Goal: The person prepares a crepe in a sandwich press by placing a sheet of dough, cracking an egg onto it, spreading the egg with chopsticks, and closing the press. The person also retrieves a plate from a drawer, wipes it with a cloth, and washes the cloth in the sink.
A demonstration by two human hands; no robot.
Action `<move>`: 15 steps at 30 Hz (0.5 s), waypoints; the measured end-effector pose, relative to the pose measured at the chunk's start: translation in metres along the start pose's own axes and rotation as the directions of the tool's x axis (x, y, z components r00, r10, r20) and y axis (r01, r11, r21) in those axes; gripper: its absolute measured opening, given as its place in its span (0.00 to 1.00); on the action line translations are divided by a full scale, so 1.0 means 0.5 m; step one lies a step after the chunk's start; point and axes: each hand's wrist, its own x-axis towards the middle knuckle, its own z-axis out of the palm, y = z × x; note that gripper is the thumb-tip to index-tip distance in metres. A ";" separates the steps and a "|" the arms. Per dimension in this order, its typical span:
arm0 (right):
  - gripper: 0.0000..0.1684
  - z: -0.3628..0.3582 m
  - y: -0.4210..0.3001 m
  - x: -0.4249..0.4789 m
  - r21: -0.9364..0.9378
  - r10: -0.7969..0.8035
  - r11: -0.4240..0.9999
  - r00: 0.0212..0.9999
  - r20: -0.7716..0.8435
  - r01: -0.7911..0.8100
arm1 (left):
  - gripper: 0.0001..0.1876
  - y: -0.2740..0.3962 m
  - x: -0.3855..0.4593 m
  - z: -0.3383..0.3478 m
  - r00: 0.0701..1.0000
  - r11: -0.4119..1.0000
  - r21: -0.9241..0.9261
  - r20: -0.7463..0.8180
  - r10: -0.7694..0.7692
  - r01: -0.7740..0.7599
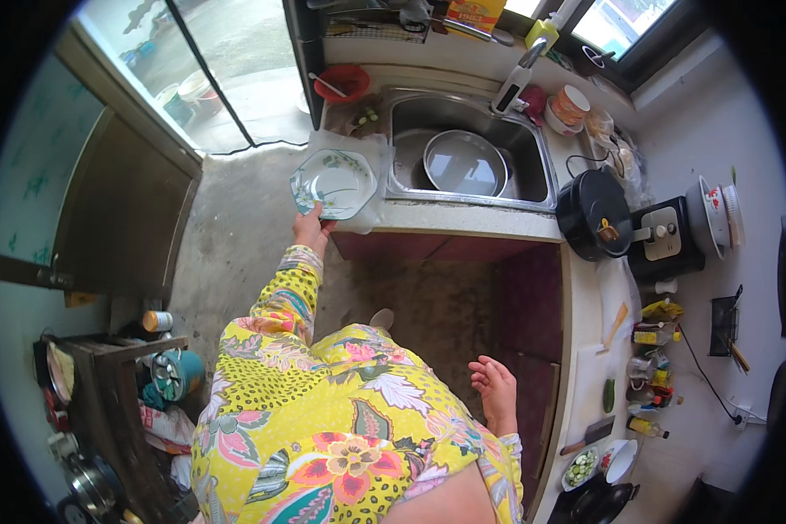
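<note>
My left hand [312, 229] grips the near rim of a white octagonal plate [335, 182] with a green edge and flower decoration. The plate is over a sheet of whitish plastic [374, 213] at the left end of the counter; whether it rests there I cannot tell. To its right, a round metal basin [466, 164] holding water stands in the stainless steel sink [406, 141]. My right hand [496, 388] hangs low beside my body with nothing in it, its fingers loosely bent and apart.
A red bowl [342, 82] with a spoon sits behind the plate. Beside the faucet [519, 78] are stacked bowls [568, 108]. Along the right counter are a black lidded pot [593, 213], a cucumber [608, 395], a cleaver [597, 430] and a plate of cut vegetables [581, 468].
</note>
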 end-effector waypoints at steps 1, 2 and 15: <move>0.15 0.004 -0.006 0.010 0.022 0.004 1.000 1.000 -0.022 -0.004 | 0.11 0.002 0.025 0.012 0.999 1.000 0.001 -0.034 -0.016 0.016; 0.16 0.011 -0.013 0.021 0.049 0.004 0.999 1.000 -0.025 -0.003 | 0.12 -0.005 0.068 0.012 1.000 0.999 -0.022 -0.007 -0.024 0.024; 0.14 0.052 -0.084 0.132 0.153 -0.010 0.988 0.998 -0.055 0.018 | 0.19 -0.094 0.329 -0.021 0.992 0.965 0.260 0.105 -0.069 0.039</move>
